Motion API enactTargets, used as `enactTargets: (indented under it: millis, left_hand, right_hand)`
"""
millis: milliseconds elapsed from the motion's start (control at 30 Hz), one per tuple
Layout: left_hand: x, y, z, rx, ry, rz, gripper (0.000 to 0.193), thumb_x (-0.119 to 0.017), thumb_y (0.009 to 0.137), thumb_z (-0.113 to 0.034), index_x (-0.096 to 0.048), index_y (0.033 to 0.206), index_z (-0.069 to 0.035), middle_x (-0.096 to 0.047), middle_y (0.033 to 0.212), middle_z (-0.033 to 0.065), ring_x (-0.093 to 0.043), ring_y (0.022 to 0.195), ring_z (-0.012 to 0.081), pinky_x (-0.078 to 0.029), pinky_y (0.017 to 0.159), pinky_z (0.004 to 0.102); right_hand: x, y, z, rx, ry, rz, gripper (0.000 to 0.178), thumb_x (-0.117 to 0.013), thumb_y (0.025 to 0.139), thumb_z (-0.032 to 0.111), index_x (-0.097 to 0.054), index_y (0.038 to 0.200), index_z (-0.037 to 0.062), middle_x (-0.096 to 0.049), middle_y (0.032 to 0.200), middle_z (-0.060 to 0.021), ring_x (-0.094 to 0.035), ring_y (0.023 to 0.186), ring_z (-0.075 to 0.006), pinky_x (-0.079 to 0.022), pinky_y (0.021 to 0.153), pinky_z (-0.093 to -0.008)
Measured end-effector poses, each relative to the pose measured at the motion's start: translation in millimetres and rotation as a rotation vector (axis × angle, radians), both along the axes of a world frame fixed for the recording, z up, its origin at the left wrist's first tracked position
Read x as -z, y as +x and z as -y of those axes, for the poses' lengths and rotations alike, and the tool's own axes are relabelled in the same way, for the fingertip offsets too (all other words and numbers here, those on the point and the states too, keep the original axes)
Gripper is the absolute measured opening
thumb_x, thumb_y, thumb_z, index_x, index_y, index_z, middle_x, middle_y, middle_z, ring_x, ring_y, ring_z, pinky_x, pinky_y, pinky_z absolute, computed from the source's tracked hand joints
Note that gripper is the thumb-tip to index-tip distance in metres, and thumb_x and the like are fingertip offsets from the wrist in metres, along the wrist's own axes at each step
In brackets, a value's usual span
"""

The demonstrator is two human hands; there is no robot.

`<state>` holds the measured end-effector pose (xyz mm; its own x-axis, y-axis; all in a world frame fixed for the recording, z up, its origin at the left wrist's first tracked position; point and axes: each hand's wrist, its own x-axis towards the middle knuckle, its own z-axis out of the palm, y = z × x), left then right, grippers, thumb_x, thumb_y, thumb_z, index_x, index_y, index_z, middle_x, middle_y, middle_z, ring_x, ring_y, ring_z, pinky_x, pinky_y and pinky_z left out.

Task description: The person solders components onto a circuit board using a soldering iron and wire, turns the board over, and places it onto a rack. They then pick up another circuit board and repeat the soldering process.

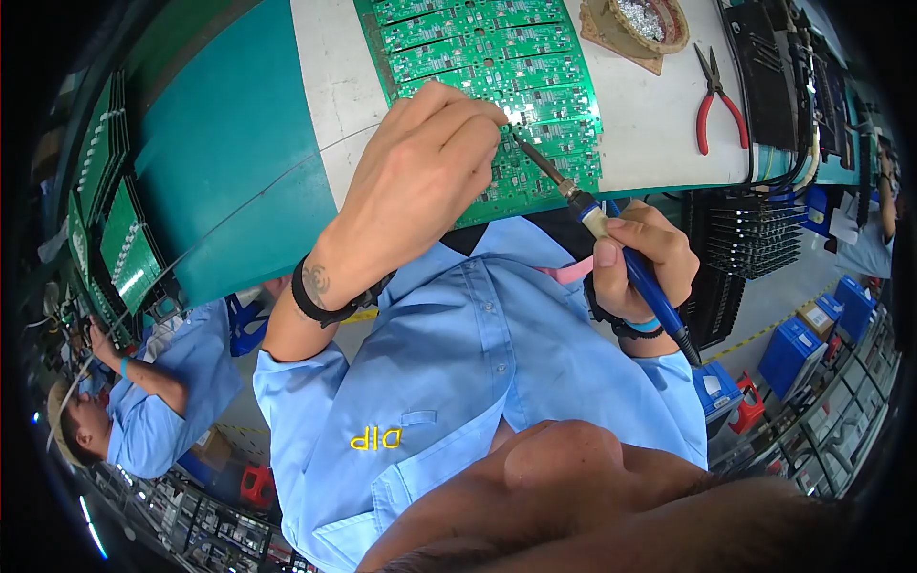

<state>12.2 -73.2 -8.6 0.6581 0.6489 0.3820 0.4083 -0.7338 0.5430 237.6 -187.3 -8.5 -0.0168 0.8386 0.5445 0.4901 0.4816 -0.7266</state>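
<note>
A green panel of circuit boards (478, 59) lies across the bench in front of me. My left hand (415, 172) rests over its lower left part, fingers pinched together. A thin solder wire (263, 195) runs from the left across the bench into that hand; its end is hidden by the fingers. My right hand (645, 258) grips a soldering iron (659, 298) with a blue handle, held like a pen. The iron slants up and left, its tip at the board close to my left fingertips. Whether the tip touches a joint I cannot tell.
Red-handled pliers (709, 100) lie at the right, below a round container (638, 21) of silvery shavings. Cables and dark equipment (764, 76) line the right side. Racked green boards (124, 229) stand at the left, near a co-worker (181, 382). Blue bins (791, 355) sit on the floor.
</note>
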Motion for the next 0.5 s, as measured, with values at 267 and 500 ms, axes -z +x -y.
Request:
enactTargets:
  millis: [267,500]
  left_hand:
    - [1.6,-1.5,1.6,0.006,-0.030,-0.039,0.022,-0.073,0.076,0.000,-0.065,0.096,-0.001,-0.071,0.107,0.0085,-0.064,0.100,0.0273,-0.053,0.085,0.0401]
    - [1.2,-1.1,2.0,0.018,-0.063,-0.043,0.022,-0.073,0.075,0.001,-0.064,0.095,0.000,-0.070,0.106,0.0101,-0.063,0.099,0.0281,-0.053,0.085,0.0391]
  right_hand:
    - [3.6,-2.0,-1.8,-0.018,-0.002,0.001,0.019,-0.070,0.090,0.006,-0.058,0.100,-0.0053,-0.064,0.071,-0.0156,-0.056,0.055,-0.0195,-0.047,0.054,-0.0299]
    - [4.0,-2.0,-3.1,-0.030,0.007,0.003,0.018,-0.070,0.090,0.006,-0.058,0.098,-0.0054,-0.063,0.070,-0.0152,-0.055,0.052,-0.0190,-0.045,0.052,-0.0300]
